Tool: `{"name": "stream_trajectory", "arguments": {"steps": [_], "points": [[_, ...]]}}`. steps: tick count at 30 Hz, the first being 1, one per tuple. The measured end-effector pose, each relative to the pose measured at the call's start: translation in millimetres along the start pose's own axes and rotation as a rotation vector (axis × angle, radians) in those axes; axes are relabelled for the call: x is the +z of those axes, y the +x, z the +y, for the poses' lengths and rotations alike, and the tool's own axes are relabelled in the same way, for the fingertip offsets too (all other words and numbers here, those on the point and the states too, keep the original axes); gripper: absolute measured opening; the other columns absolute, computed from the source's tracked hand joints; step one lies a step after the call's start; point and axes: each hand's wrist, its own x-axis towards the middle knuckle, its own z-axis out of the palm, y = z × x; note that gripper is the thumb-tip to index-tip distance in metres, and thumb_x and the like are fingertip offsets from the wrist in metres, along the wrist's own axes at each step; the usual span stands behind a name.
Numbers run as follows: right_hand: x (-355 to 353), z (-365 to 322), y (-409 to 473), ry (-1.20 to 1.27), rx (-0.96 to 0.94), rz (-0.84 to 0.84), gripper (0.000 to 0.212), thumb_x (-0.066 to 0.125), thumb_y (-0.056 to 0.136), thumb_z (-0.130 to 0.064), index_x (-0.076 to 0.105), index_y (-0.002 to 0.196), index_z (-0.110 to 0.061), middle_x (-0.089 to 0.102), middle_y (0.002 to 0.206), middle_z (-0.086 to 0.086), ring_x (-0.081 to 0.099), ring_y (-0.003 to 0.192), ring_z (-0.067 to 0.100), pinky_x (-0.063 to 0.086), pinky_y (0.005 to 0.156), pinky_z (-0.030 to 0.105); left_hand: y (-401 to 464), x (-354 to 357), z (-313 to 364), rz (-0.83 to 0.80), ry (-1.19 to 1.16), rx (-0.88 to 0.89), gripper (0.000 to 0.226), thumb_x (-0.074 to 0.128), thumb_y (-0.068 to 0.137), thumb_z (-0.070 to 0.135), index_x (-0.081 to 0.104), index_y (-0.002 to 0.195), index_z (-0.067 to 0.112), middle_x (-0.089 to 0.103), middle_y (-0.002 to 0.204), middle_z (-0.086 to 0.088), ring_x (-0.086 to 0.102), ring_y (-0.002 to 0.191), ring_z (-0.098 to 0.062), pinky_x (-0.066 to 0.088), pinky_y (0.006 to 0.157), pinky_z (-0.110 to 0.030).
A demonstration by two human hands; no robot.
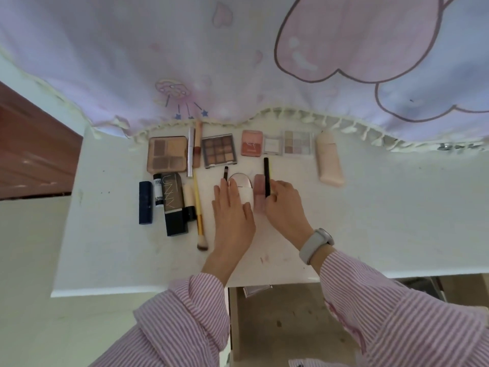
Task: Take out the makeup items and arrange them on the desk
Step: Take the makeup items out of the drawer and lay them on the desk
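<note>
Striped sleeves [185,308] nearest; left hand [232,215] flat, fingers straight, on white case [242,190]; right hand [284,205] pinches black pen [267,176]; bench [397,207].

We reach both arms forward over the desk [370,207], sleeves striped pink and white. Our left hand [232,213] lies flat near the desk's middle, fingers straight and together, palm down. Just beside it, our right hand [284,205] has its fingers curled, pinching a black pencil [267,178]. A pale watch [316,245] wraps our right wrist.
</note>
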Motion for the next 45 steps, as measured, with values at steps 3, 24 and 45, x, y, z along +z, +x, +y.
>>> {"name": "stream_trajectory", "arguments": {"steps": [3,24,45], "points": [[0.1,2.7,-3.9,-0.019,-0.094,-0.043,0.018,0.034,0.087,-0.002,0.048,0.077,-0.003,0.044,0.067,-0.002,0.04,0.066,0.021,0.027,0.07,0.028,2.6,0.5,-1.6,-0.006,0.004,0.03,0.055,0.03,0.1,0.017,0.002,0.145,0.005,-0.004,0.155,-0.013,-0.009,0.142,-0.025,-0.002,0.116,-0.033],[-186.4,319.6,-154.1,-0.413,0.05,-0.307,0.03,0.047,0.09,-0.008,0.059,0.117,-0.01,0.062,0.114,0.013,0.057,0.094,0.022,0.046,0.079,0.027,-195.1,217.0,117.6,-0.17,-0.022,0.229,0.03,0.044,0.091,0.013,0.057,0.118,0.008,0.059,0.115,-0.009,0.058,0.098,-0.024,0.044,0.083,-0.029],[-208.3,426.2,-99.5,0.062,0.594,-0.323,0.076,0.073,0.076,-0.032,0.03,0.133,-0.004,0.034,0.137,0.017,0.036,0.126,0.033,0.034,0.105,0.038,-157.8,342.9,153.1,-0.49,-0.654,-0.639,0.018,0.072,0.077,0.019,0.061,0.091,0.018,0.066,0.11,-0.008,0.063,0.092,-0.017,0.047,0.073,-0.023]]}}
